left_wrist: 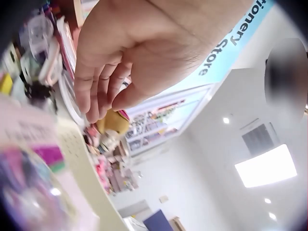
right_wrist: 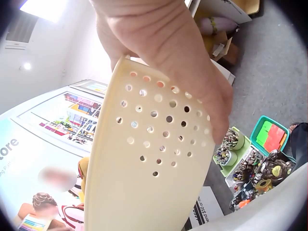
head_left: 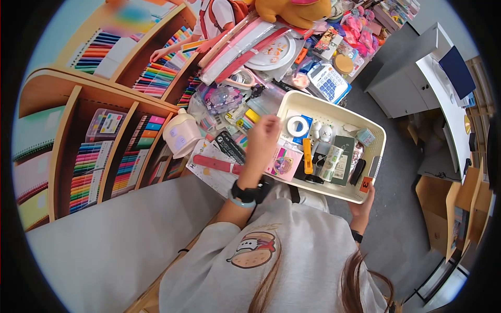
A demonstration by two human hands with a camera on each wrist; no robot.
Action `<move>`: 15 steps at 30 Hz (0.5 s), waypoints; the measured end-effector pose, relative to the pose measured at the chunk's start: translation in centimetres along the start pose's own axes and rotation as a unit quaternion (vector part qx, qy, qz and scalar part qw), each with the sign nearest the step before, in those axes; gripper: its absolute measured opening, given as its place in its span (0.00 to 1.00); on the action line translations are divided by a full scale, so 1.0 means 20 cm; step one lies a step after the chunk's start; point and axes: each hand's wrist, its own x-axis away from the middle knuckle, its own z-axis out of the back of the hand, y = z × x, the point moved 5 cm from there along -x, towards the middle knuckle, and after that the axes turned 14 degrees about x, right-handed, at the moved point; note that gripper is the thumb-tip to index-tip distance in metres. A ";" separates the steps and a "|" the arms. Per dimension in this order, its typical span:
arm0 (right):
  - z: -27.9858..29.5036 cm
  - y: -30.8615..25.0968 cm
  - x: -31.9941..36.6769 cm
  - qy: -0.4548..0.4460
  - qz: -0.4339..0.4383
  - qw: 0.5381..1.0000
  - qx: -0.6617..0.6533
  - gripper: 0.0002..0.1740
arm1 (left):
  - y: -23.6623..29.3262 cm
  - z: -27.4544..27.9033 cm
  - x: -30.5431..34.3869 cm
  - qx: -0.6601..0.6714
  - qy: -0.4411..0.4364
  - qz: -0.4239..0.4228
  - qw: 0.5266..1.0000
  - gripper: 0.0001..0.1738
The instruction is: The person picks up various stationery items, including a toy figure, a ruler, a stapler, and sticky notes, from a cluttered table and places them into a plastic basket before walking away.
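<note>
Cream perf. basket (right_wrist: pixel 139 197), orange "3" tag (head_left: pixel 366 184), upright, w/ asst. goods (head_left: pixel 308 156) inside, beside merch pile (head_left: pixel 224 99)

A pale grey cloth shirt (head_left: pixel 313 250) bears a round tan cartoon burger print (head_left: pixel 254 256); a broad black strap (head_left: pixel 244 194) and a thin pale blue band (head_left: pixel 240 203) sit behind the left hand (head_left: pixel 262 140), a narrow black strap (head_left: pixel 357 236) behind the right hand (head_left: pixel 363 203)

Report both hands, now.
Left hand: open, loosely curled, holding nothing visible.
Right hand: closed, holding the cream perforated basket by its rim.
</note>
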 end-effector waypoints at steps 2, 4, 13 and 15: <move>-0.01 -0.01 0.00 0.002 -0.004 1.000 0.000 0.31 | -0.20 0.22 -0.05 -0.056 0.104 0.005 0.993 0.14; -0.01 -0.01 0.00 0.005 -0.007 1.000 -0.001 0.31 | -0.48 0.39 -0.09 -0.066 0.123 0.049 0.989 0.19; 0.01 -0.03 -0.02 -0.008 -0.008 1.000 -0.002 0.29 | -0.82 0.36 -0.21 -0.049 0.256 0.268 0.927 0.57; 0.02 -0.02 -0.03 0.004 -0.006 1.000 0.008 0.30 | -0.78 0.34 -0.19 -0.146 0.279 0.310 0.897 0.57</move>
